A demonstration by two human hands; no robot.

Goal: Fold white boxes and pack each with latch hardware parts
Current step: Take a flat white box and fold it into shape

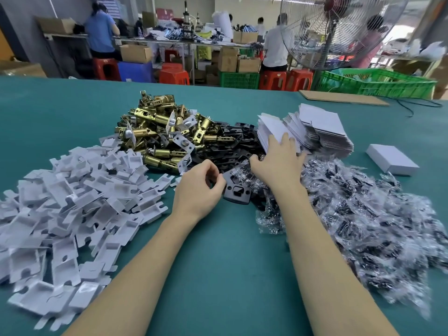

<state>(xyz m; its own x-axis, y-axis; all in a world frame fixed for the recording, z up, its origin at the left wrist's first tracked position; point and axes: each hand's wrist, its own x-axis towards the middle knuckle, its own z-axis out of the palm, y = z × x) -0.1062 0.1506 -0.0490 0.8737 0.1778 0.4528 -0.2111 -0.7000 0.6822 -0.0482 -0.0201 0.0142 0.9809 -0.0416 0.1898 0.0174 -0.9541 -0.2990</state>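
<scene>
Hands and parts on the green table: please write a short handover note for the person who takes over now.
Left hand: fingers curled at the edge of a black strike plate; whether it grips is unclear.
Right hand: open, reaching onto the flat white box blanks.
Brass latches are piled centre, white inserts left, bagged screws right.
Done: one folded white box, far right.
Left: fold and pack the rest.

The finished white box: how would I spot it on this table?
Start at the leaning stack of flat white cartons at the far right of the green table. Just right of it lies the closed white box, alone. It is the only one folded into a solid block.
</scene>
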